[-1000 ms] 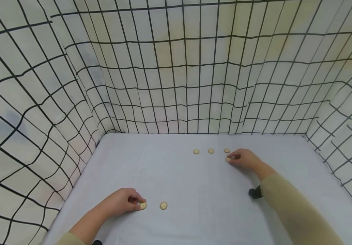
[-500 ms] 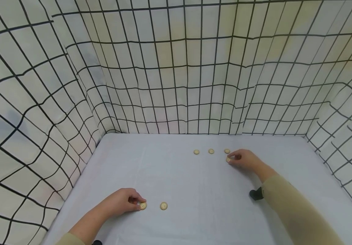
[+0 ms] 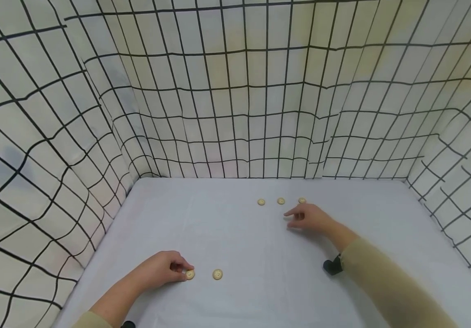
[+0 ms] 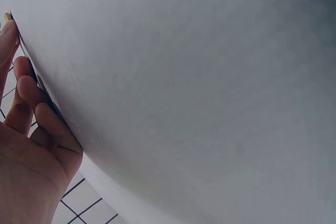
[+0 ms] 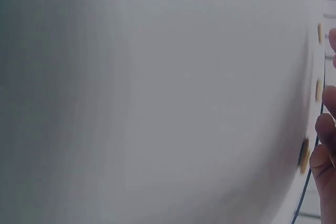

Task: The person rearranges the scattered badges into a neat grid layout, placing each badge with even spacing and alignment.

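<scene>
Head view: left hand pinches one cream disc, whether resting on the desk or just clear cannot be told; a loose near disc lies just right of those fingertips. Right hand is farther out, thumb and forefinger apart, nothing visible between; right-end disc lies just beyond its knuckles, middle disc and left-end disc beyond and left of its fingertips. Left wrist view: yellowish sliver at the fingertips, probably the pinched disc. Right wrist view: fingers cut off by the frame, three discs near them. Judged step: arranging discs, right fingers unladen. Next move probably calls for aligning the right fingers over a disc before closing.
</scene>
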`<state>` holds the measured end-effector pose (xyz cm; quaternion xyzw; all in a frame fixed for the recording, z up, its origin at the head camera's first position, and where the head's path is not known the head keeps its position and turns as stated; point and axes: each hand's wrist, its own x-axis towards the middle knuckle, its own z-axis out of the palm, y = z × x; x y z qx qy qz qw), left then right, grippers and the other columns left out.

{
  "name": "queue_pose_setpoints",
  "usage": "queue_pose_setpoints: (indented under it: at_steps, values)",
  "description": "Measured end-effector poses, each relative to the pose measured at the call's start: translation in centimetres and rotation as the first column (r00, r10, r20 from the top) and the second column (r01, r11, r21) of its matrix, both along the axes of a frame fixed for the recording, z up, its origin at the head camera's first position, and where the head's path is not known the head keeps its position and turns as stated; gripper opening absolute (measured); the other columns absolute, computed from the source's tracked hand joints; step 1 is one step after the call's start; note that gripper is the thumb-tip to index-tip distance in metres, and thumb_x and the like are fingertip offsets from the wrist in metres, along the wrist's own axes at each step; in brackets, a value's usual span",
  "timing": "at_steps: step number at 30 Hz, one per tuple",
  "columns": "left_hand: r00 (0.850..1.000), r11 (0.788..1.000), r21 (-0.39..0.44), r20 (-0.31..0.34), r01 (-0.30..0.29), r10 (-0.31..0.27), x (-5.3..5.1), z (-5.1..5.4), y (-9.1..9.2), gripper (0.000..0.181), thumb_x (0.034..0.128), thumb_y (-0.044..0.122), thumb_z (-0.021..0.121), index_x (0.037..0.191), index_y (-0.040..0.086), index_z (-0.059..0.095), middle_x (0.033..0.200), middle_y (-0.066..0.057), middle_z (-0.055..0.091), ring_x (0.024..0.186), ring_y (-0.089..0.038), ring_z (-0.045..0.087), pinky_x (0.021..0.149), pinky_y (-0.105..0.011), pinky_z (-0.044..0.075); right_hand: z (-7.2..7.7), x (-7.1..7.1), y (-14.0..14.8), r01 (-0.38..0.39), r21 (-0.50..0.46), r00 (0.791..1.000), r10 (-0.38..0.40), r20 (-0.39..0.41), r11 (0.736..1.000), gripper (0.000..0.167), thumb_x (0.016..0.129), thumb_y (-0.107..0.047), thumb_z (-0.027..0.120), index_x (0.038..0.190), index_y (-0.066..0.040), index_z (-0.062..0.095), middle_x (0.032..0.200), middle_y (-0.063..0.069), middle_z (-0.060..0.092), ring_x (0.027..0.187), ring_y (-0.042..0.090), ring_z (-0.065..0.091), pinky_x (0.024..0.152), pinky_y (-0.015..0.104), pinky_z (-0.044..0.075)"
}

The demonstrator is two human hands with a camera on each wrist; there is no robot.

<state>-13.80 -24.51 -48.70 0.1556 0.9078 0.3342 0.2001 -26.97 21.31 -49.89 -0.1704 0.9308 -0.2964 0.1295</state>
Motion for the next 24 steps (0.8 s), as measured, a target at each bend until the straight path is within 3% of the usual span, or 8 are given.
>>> queue_pose_setpoints:
  at_steps: [5, 10, 16, 24]
  values:
    - [0.999, 0.999, -0.007, -0.024, 0.033, -0.033, -0.1, -0.2, -0.1, 0.018, 0.0835, 0.024, 0.080, 0.101, 0.022, 0.078, 0.080, 0.008, 0.058, 0.073, -0.007, 0.050, 0.065, -0.025, 0.043, -0.3, 0.8, -2.7, -0.096, 0.017, 0.995, 0.096, -0.026, 0.995, 0.029, 0.083, -0.031, 0.082, 0.111, -0.028, 0.076, 0.086, -0.007, 0.058, 0.081, 0.014, 0.051, 0.072, 0.032, 0.044]
    - [0.998, 0.999, -0.026, -0.037, 0.044, -0.045, -0.4, -0.6, -0.3, 0.017, 0.0846, 0.026, 0.079, 0.102, 0.025, 0.078, 0.081, 0.011, 0.058, 0.073, -0.005, 0.050, 0.065, -0.025, 0.043, -0.1, 1.7, -5.8, -0.224, 0.026, 0.974, 0.224, -0.016, 0.974, 0.029, 0.083, -0.034, 0.082, 0.111, -0.030, 0.076, 0.086, -0.011, 0.058, 0.081, 0.011, 0.052, 0.072, 0.030, 0.045]
    - [0.998, 0.998, -0.024, -0.039, 0.053, -0.054, -0.4, -0.6, -0.4, 0.017, 0.0847, 0.027, 0.079, 0.102, 0.025, 0.078, 0.081, 0.010, 0.058, 0.072, -0.005, 0.050, 0.064, -0.025, 0.043, 0.0, 3.3, -9.3, -0.379, 0.045, 0.925, 0.379, -0.003, 0.924, 0.031, 0.082, -0.037, 0.082, 0.111, -0.031, 0.076, 0.086, -0.016, 0.058, 0.082, 0.007, 0.052, 0.074, 0.026, 0.044]
    - [0.999, 0.999, -0.025, -0.018, 0.038, -0.039, -0.4, -0.4, -0.2, 0.017, 0.0834, 0.026, 0.080, 0.101, 0.025, 0.078, 0.081, 0.009, 0.059, 0.074, -0.006, 0.050, 0.065, -0.025, 0.043, 0.7, 5.4, -13.6, -0.517, 0.090, 0.853, 0.521, -0.022, 0.851, 0.030, 0.082, -0.038, 0.082, 0.111, -0.032, 0.077, 0.085, -0.017, 0.057, 0.080, 0.002, 0.049, 0.072, 0.020, 0.041]
